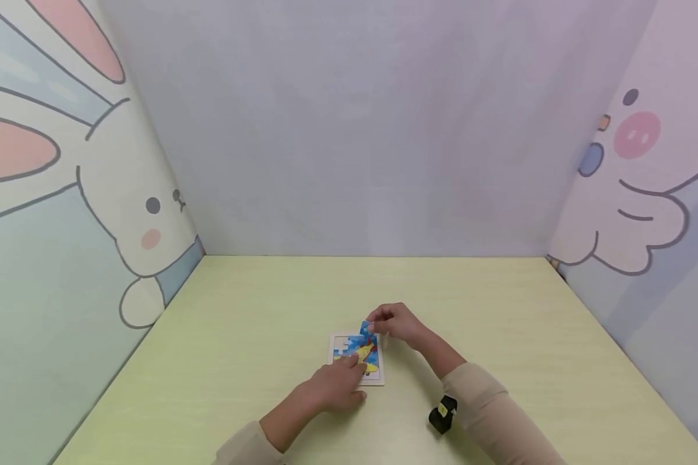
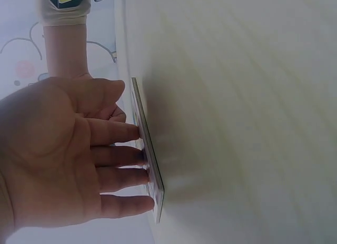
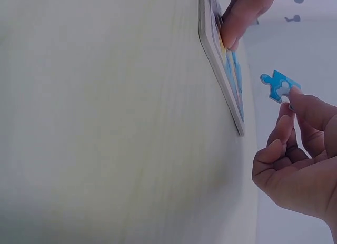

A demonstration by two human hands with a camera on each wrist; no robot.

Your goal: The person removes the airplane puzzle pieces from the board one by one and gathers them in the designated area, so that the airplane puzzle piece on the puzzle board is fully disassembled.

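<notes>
A framed jigsaw puzzle with a yellow and red airplane on blue sky lies flat on the table. Its upper left part shows bare backing. My left hand rests its fairly straight fingertips on the puzzle; in the left wrist view the fingers touch the board along its edge. Between thumb and fingers my right hand pinches a blue puzzle piece with a white cloud patch. That piece is raised over the frame's top right corner, apart from the board in the right wrist view.
The pale yellow-green table runs back to a plain light curtain. Cartoon-printed side walls stand left and right. A black strap device sits at the right wrist.
</notes>
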